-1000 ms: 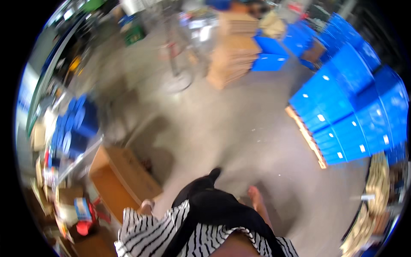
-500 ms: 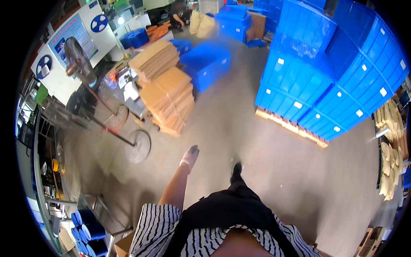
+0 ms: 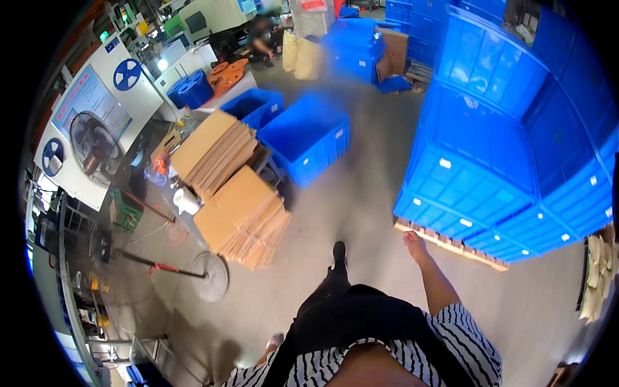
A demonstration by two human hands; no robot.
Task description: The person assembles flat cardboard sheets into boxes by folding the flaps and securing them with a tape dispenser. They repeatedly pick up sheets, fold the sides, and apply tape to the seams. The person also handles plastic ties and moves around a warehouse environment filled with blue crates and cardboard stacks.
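Note:
My right hand [image 3: 414, 246] swings forward over the floor, its fingers curled in and no object visible in them. The nearest thing to it in the picture is the wooden pallet [image 3: 451, 244] under the stacked blue plastic bins [image 3: 474, 174]. My left hand [image 3: 276, 340] hangs low beside my body, partly hidden by the striped sleeve. It is small and smeared, so its fingers cannot be made out. Ahead on the left stand tied stacks of flat brown cardboard [image 3: 242, 209], with an open blue bin [image 3: 309, 138] just behind them.
A standing fan [image 3: 95, 148] and a round weighted base [image 3: 211, 277] are on the left. More blue bins [image 3: 354, 51] and pale sacks [image 3: 308, 58] stand farther back, near a crouching person [image 3: 261, 42]. Sacks [image 3: 598, 274] line the right edge.
My right hand has come into view in front, while my left hand has swung back beside my body. The cardboard and bins appear closer as I walk.

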